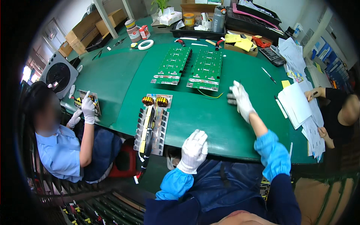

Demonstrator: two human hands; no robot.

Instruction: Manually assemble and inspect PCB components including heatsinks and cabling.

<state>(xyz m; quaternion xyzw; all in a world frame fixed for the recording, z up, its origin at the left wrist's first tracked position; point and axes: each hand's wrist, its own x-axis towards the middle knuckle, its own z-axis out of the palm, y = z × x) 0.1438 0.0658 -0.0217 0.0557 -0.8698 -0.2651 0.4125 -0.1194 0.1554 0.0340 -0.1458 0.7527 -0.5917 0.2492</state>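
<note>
My left hand [194, 149], in a white glove, rests at the near table edge with its fingers loosely extended and nothing in it. Farther out to the right, my right hand [240, 99], also gloved, reaches over the green mat with its fingers apart and no object held. Left of my left hand lies a circuit assembly [162, 129] with two ring-shaped coils [162, 101] and a thick bundle of black cables [149, 131] hanging past the edge. Beyond my hands, a green circuit board [173, 65] and a second green circuit board [207, 69] lie side by side. A yellow-green wire [212, 96] trails from the second.
At the left a gloved co-worker [56, 142] handles a small circuit assembly [93, 103]. On the right another person [339, 112] touches stacked papers [294, 103]. A pen [268, 75], a calculator [272, 56], a tape roll [146, 45] and a black tray [198, 33] occupy the table.
</note>
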